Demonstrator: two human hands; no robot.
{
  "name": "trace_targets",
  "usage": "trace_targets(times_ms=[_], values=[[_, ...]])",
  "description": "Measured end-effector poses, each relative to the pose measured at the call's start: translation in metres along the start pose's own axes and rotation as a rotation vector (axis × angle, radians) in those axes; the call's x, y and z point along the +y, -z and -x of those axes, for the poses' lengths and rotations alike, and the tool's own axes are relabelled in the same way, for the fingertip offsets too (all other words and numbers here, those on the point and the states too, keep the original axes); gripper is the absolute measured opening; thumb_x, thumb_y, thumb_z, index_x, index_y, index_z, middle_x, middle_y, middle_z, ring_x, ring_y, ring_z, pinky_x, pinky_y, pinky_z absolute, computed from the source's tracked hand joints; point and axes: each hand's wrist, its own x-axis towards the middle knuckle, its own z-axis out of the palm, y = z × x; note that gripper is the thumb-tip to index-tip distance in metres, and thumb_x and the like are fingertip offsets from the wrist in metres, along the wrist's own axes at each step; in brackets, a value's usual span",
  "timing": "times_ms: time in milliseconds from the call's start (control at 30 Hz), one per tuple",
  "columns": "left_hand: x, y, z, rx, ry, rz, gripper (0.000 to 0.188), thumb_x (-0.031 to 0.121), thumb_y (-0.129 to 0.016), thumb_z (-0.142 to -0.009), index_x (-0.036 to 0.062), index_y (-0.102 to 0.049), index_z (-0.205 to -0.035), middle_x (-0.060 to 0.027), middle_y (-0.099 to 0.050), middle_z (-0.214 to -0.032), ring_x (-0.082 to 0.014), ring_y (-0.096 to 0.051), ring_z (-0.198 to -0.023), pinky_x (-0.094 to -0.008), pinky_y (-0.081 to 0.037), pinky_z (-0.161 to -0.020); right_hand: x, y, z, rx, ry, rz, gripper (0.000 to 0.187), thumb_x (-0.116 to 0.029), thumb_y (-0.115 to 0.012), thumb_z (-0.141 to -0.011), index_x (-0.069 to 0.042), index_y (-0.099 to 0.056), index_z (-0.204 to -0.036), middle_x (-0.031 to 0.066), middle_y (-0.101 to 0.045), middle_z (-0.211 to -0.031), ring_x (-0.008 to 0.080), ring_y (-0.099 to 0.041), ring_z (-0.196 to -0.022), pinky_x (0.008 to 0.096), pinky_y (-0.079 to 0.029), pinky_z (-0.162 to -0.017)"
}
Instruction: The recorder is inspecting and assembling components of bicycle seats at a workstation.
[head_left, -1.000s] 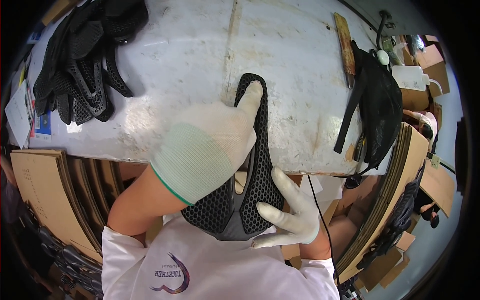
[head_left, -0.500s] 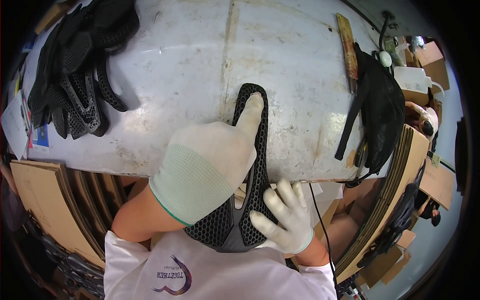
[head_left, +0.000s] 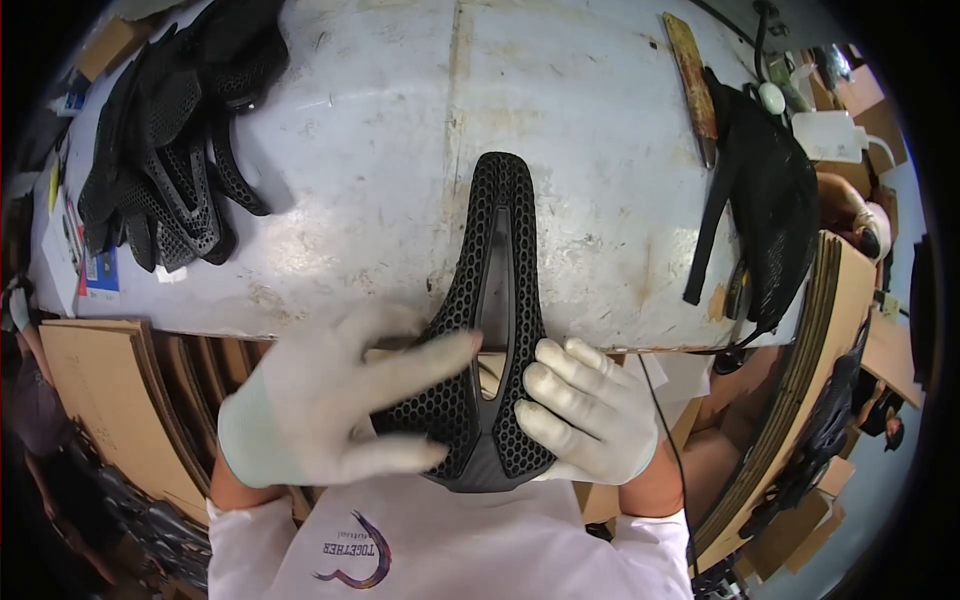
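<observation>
A black bicycle saddle (head_left: 524, 250) with a honeycomb surface and a long centre slot lies before me. Its narrow nose points away across the table, while its wide rear end is close to my shirt. My right hand (head_left: 590, 410), in a white glove, grips the right rear edge with fingers curled over the top; the thumb is mostly hidden. Over the left rear wing is my gloved left hand (head_left: 325, 400), smeared by motion, its fingers spread. The index fingertip is near the slot; whether it touches the saddle I cannot tell.
Several black saddles (head_left: 180, 110) are piled at the table's (head_left: 370, 120) far left. A wooden-handled tool (head_left: 690, 85) and a black mesh bag (head_left: 780, 200) lie right. Cardboard stacks (head_left: 90, 390) flank me. A white jug (head_left: 828, 135) and another person (head_left: 850, 210) are beyond the right side.
My left hand has drawn back from the saddle's nose to its left rear wing, fingers spreading. My right hand has closed further over the right rear edge.
</observation>
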Motion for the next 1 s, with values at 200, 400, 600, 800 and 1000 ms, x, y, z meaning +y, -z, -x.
trace_targets(times_ms=[200,400,600,800,1000], values=[[-0.025,-0.037,0.03,0.139,-0.219,0.073,0.074,0.06,-0.074,-0.086,0.009,-0.068,-0.139,-0.03,-0.056,-0.14,-0.0466,-0.063,-0.117,-0.049,-0.052,-0.1,0.002,-0.002,0.0,0.015,0.054,0.002,0.025,-0.014,-0.068,-0.083,-0.004,-0.073,-0.105,0.016,-0.073,-0.113,0.0343,-0.071,-0.112,0.0454,-0.055,-0.103],[-0.041,-0.064,0.039,0.375,-0.126,0.806,0.083,0.07,-0.063,-0.092,-0.001,-0.066,-0.135,-0.0272,-0.065,-0.127,-0.0469,-0.068,-0.11,-0.0499,-0.053,-0.099,0.0,-0.005,0.005,0.032,0.034,-0.014,0.026,-0.013,-0.068,-0.084,-0.005,-0.073,-0.108,0.0158,-0.072,-0.116,0.0349,-0.069,-0.116,0.0462,-0.055,-0.103],[-0.02,-0.043,0.042,0.238,-0.107,0.179,0.067,0.043,-0.087,-0.08,0.0085,-0.071,-0.134,-0.0208,-0.06,-0.136,-0.044,-0.061,-0.126,-0.051,-0.05,-0.105,0.0,-0.01,0.007,0.045,0.037,-0.004,0.027,-0.012,-0.07,-0.082,-0.005,-0.073,-0.108,0.0159,-0.072,-0.117,0.0354,-0.069,-0.117,0.0471,-0.056,-0.101],[0.006,-0.031,0.038,0.231,-0.025,0.053,0.06,0.04,-0.087,-0.079,0.0116,-0.074,-0.13,-0.0171,-0.058,-0.131,-0.0403,-0.062,-0.122,-0.049,-0.052,-0.103,0.001,-0.007,0.006,-0.009,0.025,-0.011,0.029,-0.014,-0.072,-0.081,-0.006,-0.074,-0.109,0.0156,-0.073,-0.116,0.0364,-0.07,-0.117,0.0478,-0.056,-0.102],[0.017,-0.024,0.035,0.2,0.002,-0.124,0.058,0.046,-0.088,-0.074,0.0143,-0.078,-0.122,-0.017,-0.062,-0.126,-0.0386,-0.062,-0.117,-0.0482,-0.051,-0.099,0.0,-0.008,0.009,-0.007,0.018,0.017,0.032,-0.015,-0.073,-0.079,-0.008,-0.075,-0.11,0.0155,-0.074,-0.116,0.0369,-0.071,-0.117,0.049,-0.054,-0.106]])
